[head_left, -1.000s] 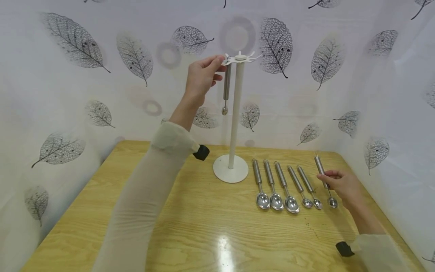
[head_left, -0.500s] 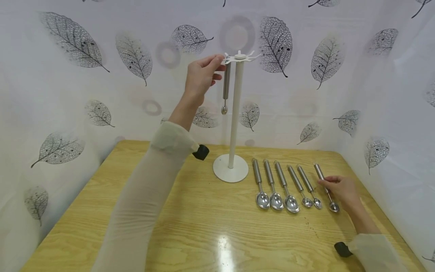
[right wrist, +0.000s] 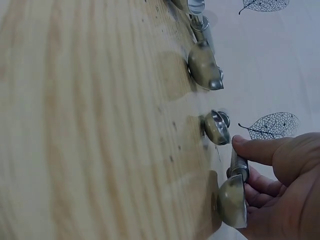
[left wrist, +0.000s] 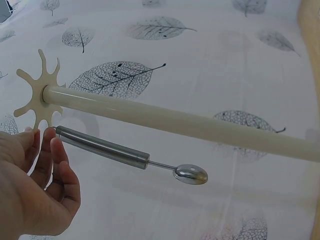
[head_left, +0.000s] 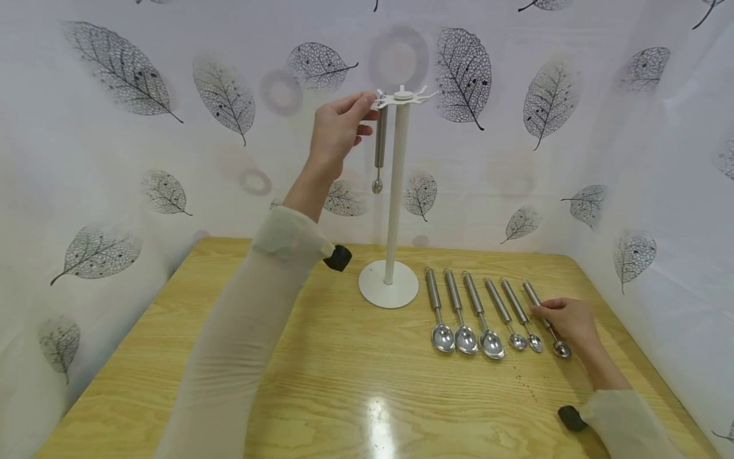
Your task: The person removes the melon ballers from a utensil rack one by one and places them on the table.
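My left hand is raised at the top of a white stand with several prongs. Its thumb and fingertips pinch at a prong tip and the top end of a small steel measuring spoon, which hangs bowl down beside the pole. The exact contact is partly hidden by the fingers. Low at the right, my right hand pinches the handle of another steel measuring spoon. In the right wrist view this spoon's bowl is close to the table; whether it touches is unclear.
Several steel measuring spoons lie in a row between the stand's round base and my right hand, including a large one and a small one. They rest on a wooden table. Behind hangs a leaf-print cloth.
My right hand has shifted slightly left with its spoon, and the spoon's handle end has swung left and down, slanting like the others. My left hand and the hanging spoon stay put.
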### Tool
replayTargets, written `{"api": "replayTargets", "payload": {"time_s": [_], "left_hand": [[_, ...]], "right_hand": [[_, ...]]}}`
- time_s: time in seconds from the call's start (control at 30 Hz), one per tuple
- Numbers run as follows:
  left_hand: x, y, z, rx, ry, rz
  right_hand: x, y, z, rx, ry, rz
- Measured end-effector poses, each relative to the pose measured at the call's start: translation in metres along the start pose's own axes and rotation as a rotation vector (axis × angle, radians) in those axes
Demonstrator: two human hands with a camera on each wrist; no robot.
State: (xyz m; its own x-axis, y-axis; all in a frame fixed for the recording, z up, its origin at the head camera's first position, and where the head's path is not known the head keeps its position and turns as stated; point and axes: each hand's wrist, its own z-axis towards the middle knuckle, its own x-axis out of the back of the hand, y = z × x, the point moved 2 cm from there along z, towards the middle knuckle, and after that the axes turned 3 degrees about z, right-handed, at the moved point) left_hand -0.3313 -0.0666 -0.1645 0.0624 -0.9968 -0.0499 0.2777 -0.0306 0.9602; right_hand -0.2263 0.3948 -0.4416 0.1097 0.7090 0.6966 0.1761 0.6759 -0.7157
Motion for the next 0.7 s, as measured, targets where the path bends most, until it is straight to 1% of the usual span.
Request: {"api": "replayTargets", "payload": {"time_s": [0.17,0.4,0.7], "left_hand": [[0.0003,-0.0002,-0.0003,0.007,0.000,0.005],[0.0009,-0.0001,0.0006,0.016,0.000,0.005],[0.0009,-0.0008,0.0015,0.022,0.000,0.005]], "right_hand": [[-0.0030,-0.0001,0.0006,0.032,0.017,-0.057],[-0.0075,-0.0032,0.0025,0.052,0.042,-0.083],[-0.0073,-0.0092,0.0014,0.075,0.076,-0.127]]}}
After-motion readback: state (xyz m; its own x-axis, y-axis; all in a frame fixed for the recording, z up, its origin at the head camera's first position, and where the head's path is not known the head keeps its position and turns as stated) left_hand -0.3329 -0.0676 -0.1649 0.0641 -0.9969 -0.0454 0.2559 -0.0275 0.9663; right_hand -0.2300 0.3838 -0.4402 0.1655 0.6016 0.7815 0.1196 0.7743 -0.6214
